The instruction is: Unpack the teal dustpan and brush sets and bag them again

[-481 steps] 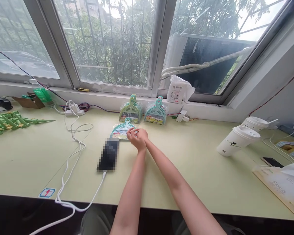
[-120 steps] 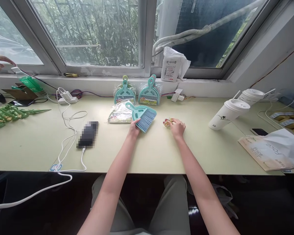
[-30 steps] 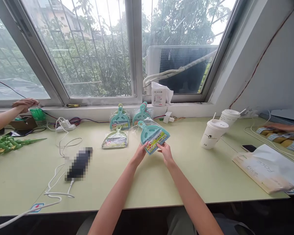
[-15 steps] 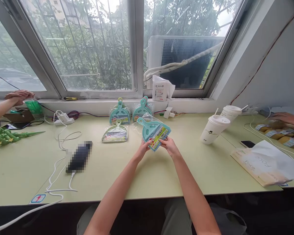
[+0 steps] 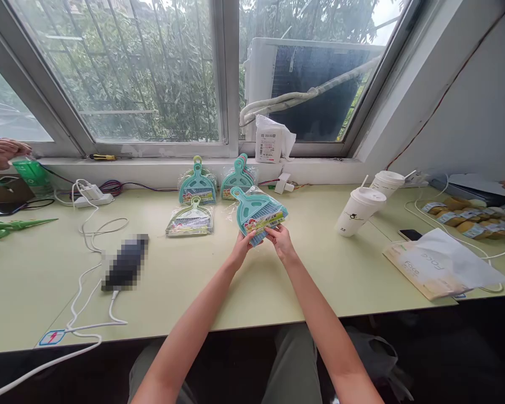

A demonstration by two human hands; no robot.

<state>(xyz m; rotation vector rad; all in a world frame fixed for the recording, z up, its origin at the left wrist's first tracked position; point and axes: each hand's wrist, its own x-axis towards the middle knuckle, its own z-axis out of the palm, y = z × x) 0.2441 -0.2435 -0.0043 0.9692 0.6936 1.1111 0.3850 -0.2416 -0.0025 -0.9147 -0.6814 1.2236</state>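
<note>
Both of my hands hold a teal mini dustpan-and-brush set (image 5: 258, 209) in a clear wrapper with a printed label. My left hand (image 5: 240, 250) grips its lower left edge, and my right hand (image 5: 280, 242) pinches the lower right. The set is tilted above the table, its handle pointing up and to the left. Just left of it lies a pale green dustpan set (image 5: 190, 219). Behind, against the sill wall, lean a teal wrapped set (image 5: 197, 182) and a stack of dustpan sets (image 5: 239, 179).
On the right stand two white lidded cups (image 5: 359, 212), with a tissue pack (image 5: 440, 266) and wrapped brown items (image 5: 471, 217) beyond. A blurred dark device (image 5: 126, 262) and white cables (image 5: 82, 280) lie left. Other people's hands (image 5: 4, 151) show at both sides.
The held dustpan set has turned slightly, its label edge now more level, and both hands stay on it. The whole view has shifted, so everything sits further left and higher.
</note>
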